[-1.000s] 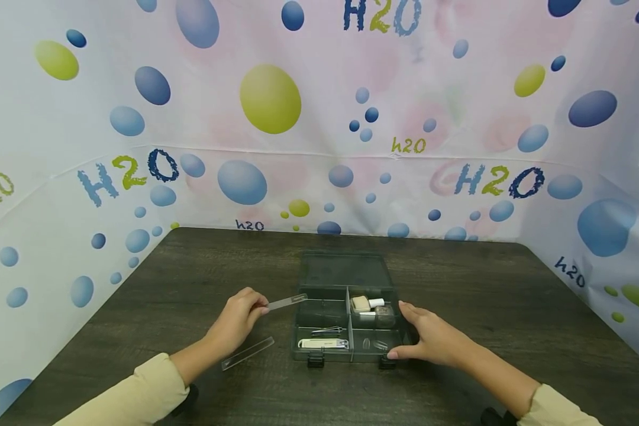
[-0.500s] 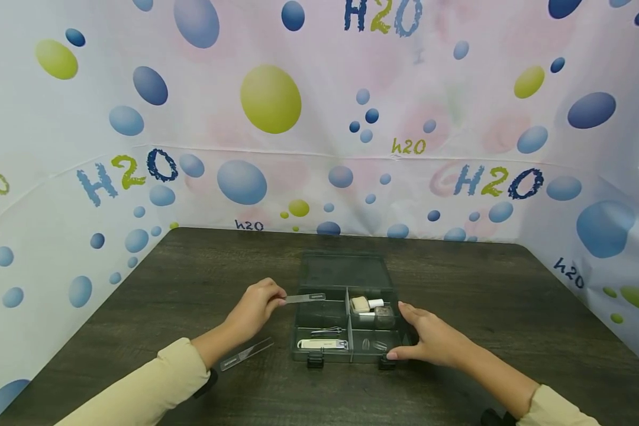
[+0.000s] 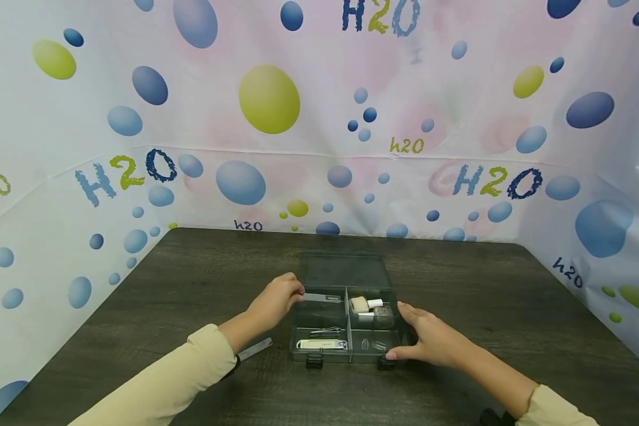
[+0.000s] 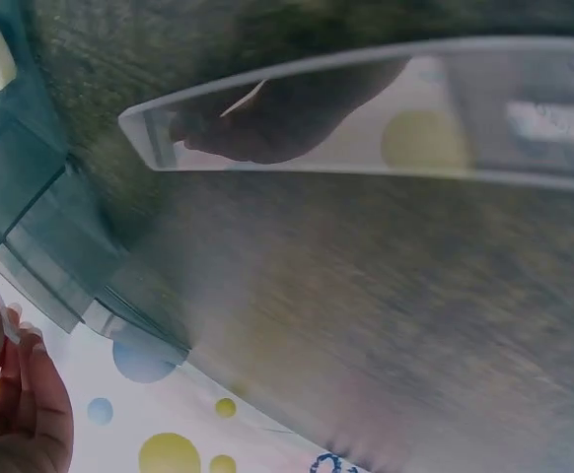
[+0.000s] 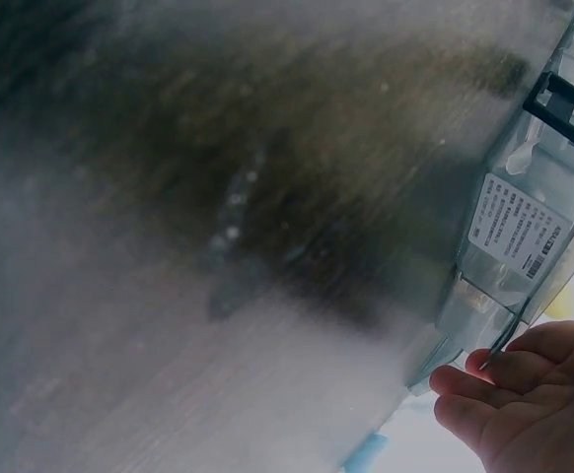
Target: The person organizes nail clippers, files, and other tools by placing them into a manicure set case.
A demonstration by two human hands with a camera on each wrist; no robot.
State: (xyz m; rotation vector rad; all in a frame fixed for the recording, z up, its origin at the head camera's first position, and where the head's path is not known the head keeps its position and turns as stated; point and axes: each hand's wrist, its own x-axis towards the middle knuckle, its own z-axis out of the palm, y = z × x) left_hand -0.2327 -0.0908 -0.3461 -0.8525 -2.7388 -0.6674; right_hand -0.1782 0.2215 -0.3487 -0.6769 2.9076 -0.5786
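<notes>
My left hand (image 3: 277,300) pinches the end of a thin, flat, silvery strip that looks like a glass nail file (image 3: 322,298). The file reaches over the back left compartment of an open, dark see-through organizer box (image 3: 348,324). On the table, a second similar file (image 4: 395,118) lies left of the box, partly behind the left forearm in the head view. At the box's right side rests my right hand (image 3: 439,337), thumb at the front corner and fingers farther back along the wall. A cream nail clipper (image 3: 319,344) lies in the front left compartment.
Two nail polish bottles (image 3: 359,305) lie in the back right compartment. Thin metal pieces (image 3: 326,331) lie behind the clipper, and small clear pieces (image 3: 374,344) at front right. The lid (image 3: 346,269) lies back, away from me. A patterned sheet (image 3: 319,118) hangs behind the table.
My left hand has moved right with the file, bringing it from left of the box to over the back left compartment. The right hand keeps its place at the box.
</notes>
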